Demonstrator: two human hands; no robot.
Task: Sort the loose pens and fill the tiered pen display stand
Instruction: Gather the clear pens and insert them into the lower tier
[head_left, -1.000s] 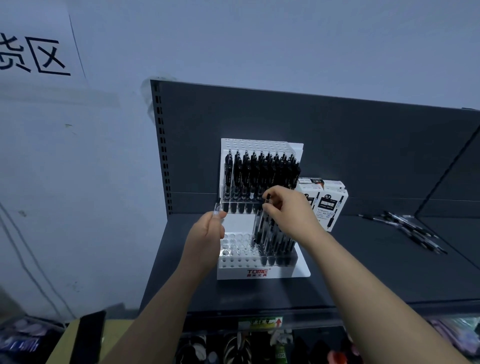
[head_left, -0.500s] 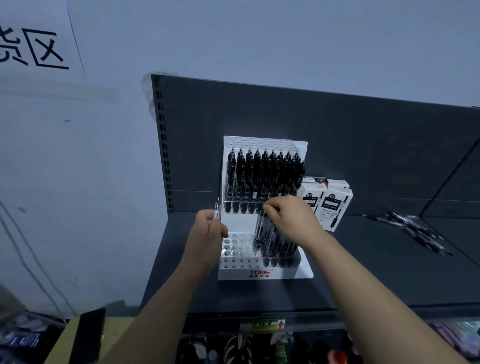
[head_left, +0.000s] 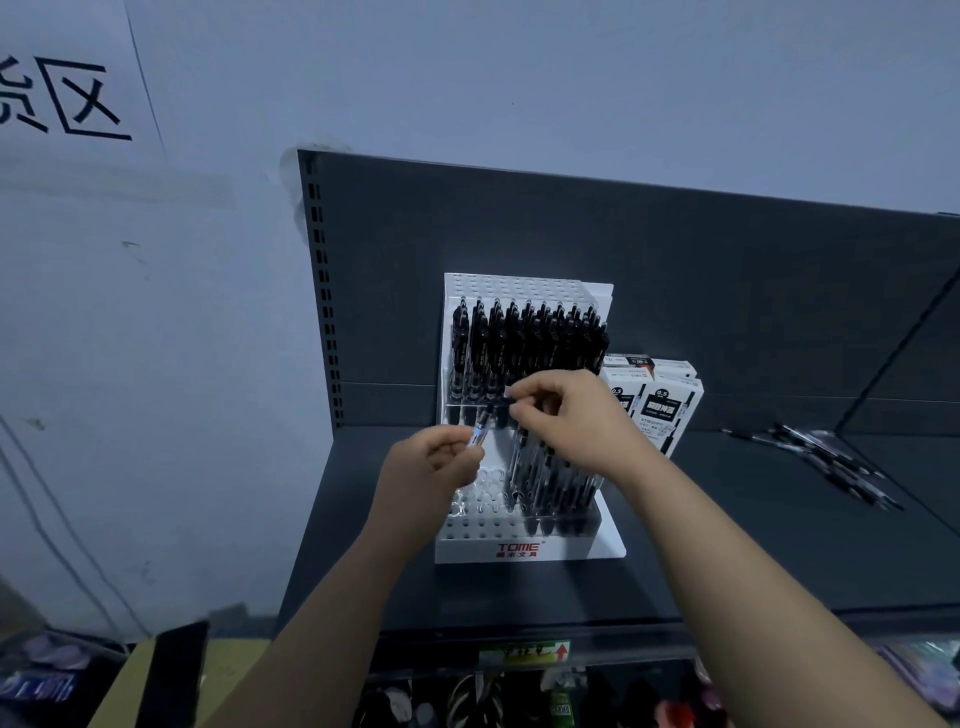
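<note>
While the left hand (head_left: 431, 465) grips the lower end of a pen (head_left: 479, 432) at mid-frame, the right hand (head_left: 571, 415) pinches what seems its top. Both hover above the stand (head_left: 519, 548). Its free holes sit close beside leaning pens, so a slanted push could tip them or miss.

Pen (head_left: 480, 430): lower end buried in my left fingers (head_left: 452, 452), tip under my right fingers (head_left: 524, 395).
Boxes (head_left: 670, 410): partly behind my wrist.
Wall sign (head_left: 62, 98): cut off at the left.
Loose pens (head_left: 821, 457): too blurred to count.

One pen (head_left: 483, 423) between left hand (head_left: 431, 462) and right hand (head_left: 571, 421), over white stand (head_left: 519, 548)
</note>
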